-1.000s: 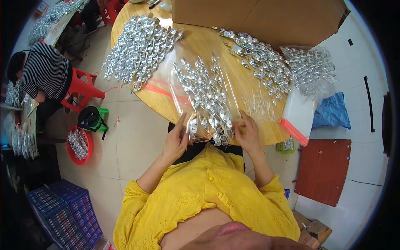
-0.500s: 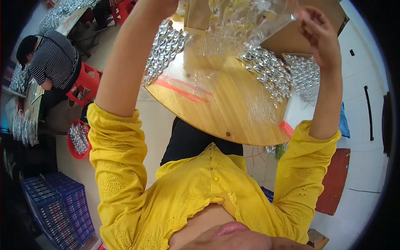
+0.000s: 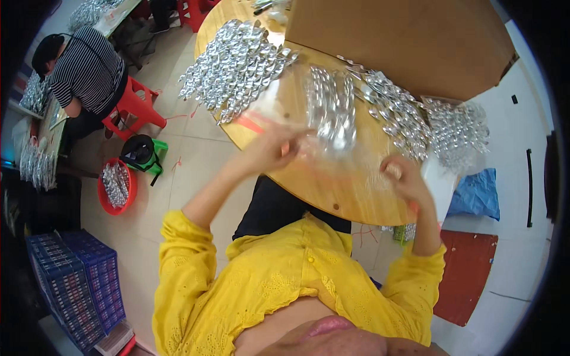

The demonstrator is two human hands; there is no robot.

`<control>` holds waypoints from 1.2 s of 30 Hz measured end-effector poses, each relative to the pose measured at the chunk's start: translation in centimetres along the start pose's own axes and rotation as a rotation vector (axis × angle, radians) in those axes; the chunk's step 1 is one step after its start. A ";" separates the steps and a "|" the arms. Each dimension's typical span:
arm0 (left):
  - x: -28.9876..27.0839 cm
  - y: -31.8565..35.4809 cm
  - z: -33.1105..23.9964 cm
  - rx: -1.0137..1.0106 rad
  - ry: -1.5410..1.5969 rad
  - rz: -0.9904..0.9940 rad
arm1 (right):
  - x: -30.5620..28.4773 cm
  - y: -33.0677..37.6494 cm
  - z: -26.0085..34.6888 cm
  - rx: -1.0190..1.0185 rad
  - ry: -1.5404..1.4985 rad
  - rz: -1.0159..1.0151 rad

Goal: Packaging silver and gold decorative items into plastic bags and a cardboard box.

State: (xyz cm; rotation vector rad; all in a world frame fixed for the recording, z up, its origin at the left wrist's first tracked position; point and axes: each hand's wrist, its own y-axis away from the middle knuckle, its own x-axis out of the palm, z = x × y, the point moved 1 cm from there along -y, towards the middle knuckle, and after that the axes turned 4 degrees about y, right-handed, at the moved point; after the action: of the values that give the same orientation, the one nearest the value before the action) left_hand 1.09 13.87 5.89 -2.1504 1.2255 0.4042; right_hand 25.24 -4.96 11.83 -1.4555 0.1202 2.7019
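Note:
On the round wooden table [image 3: 309, 178], a bundle of shiny silver twisted strips [image 3: 332, 113] lies in front of me, seemingly inside a clear plastic bag. My left hand [image 3: 270, 151] is beside the near end of this bundle, its fingers bent together. Off to the bundle's right is my right hand [image 3: 407, 181], with fingers curled. Both hands are a little smeared by motion. Blurred clear film shows between them; what either hand pinches cannot be made out. Pink-red strips [image 3: 249, 123] lie partly behind my left hand.
Silver twisted strips form a large heap [image 3: 237, 65] at left and another [image 3: 395, 110] at right, beside a filled clear bag [image 3: 457, 127]. A cardboard box [image 3: 404, 41] stands at the back. Leftward are a red basin [image 3: 119, 199], blue crates [image 3: 77, 279] and a seated person [image 3: 89, 71].
Both hands have come down toward me from the far side of the table. The clear bag they held up now appears to lie on the table. My view has shifted slightly.

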 end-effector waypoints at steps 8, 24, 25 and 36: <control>1.5 7.1 0.7 -0.522 0.237 -0.425 | 1.9 -8.6 6.1 -0.229 0.165 -0.069; -1.7 8.5 9.3 -0.483 -0.115 -0.912 | 14.7 -25.6 6.7 -0.904 0.554 0.017; -1.5 8.4 9.3 -0.495 -0.081 -0.932 | 14.6 -25.4 6.5 -0.937 0.517 -0.020; -0.9 8.1 9.6 -0.521 -0.032 -0.983 | 15.1 -25.6 6.2 -0.928 0.432 -0.034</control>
State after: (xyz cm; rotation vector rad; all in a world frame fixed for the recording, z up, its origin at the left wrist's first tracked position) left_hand -5.92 17.67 -3.91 -2.8383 -0.0820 0.3226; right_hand 14.34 21.47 1.73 -2.1648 -1.2642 2.4284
